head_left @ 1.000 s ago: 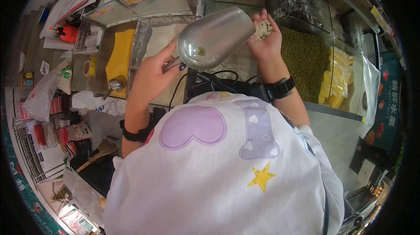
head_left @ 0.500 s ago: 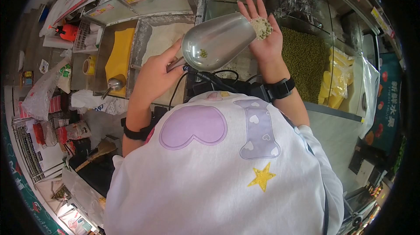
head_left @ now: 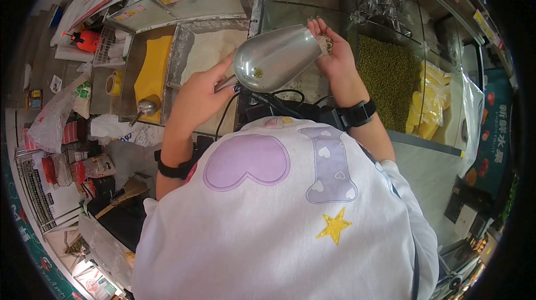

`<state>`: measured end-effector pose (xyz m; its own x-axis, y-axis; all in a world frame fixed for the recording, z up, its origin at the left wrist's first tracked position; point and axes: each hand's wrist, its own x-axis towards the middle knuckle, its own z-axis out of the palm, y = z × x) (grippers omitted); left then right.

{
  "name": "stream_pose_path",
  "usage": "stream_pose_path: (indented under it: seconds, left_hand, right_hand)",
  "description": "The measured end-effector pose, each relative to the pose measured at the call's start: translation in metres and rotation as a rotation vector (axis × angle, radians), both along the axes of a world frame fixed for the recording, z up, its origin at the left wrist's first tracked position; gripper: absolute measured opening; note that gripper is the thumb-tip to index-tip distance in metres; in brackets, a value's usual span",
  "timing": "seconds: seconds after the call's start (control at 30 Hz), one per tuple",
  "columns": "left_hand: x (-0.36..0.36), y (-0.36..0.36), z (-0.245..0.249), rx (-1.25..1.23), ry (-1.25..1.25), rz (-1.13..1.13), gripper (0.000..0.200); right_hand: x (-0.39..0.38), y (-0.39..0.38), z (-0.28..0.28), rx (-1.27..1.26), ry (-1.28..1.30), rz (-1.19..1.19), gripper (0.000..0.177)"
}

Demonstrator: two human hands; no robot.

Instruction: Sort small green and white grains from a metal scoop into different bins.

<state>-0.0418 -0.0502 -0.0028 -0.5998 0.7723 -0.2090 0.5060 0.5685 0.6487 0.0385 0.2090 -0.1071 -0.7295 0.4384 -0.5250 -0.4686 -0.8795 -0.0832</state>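
Note:
My left hand (head_left: 204, 90) is closed round the handle of a metal scoop (head_left: 273, 60), which points up and to the right. A small cluster of mung beans (head_left: 258, 72) lies inside the scoop near its back. By the scoop's mouth my right hand (head_left: 339, 57) is turned palm up, its fingers curled in a cup. Pale rice-like grains mixed with green beans (head_left: 325, 45) rest in that palm, partly covered by the scoop's lip. Below both hands stand glass-sided bins, one holding white powder or grain (head_left: 209, 51).
Mung beans fill a bin (head_left: 388, 82) at right, beside yellow packets (head_left: 430, 99). On the left, a yellow-lined bin (head_left: 153, 68) holds a smaller metal scoop (head_left: 146, 107). Black cables (head_left: 273, 99) run along the front edge near my body.
The fingers of my right hand have curled in from a flat, spread palm round the grains, and that hand sits slightly closer to the scoop. My left hand and the scoop have barely shifted.

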Motion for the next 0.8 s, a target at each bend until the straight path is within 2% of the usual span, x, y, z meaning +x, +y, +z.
stream_pose_path:
  seconds: [0.07, 0.1, 0.17, 0.3, 0.37, 0.8]
  left_hand:
    - [-0.001, 0.0, -0.003, -0.01, 0.016, -0.009, 0.064]
    - [-0.002, -0.001, -0.007, -0.01, 0.016, -0.009, 0.064]
    - [-0.004, -0.003, -0.015, 0.12, 0.002, -0.02, 0.064]
    - [-0.003, 0.0, -0.005, 0.091, 0.002, -0.014, 0.065]
    - [-0.002, 0.001, -0.002, 0.051, 0.025, -0.01, 0.064]
    - [-0.001, 0.008, -0.004, 0.079, 0.089, -0.033, 0.067]
  right_hand:
    - [0.005, -0.002, 0.002, 0.062, 0.188, 0.015, 0.038]
    - [0.006, -0.003, 0.005, 0.061, 0.188, 0.016, 0.038]
    - [0.007, -0.005, 0.014, 0.176, 0.313, 0.008, 0.042]
    - [0.007, -0.003, 0.007, 0.137, 0.469, -0.008, 0.046]
    - [0.006, 0.001, -0.003, 0.111, 0.774, 0.051, 0.048]
    - [0.007, 0.0, 0.001, 0.04, 0.862, 0.046, 0.047]
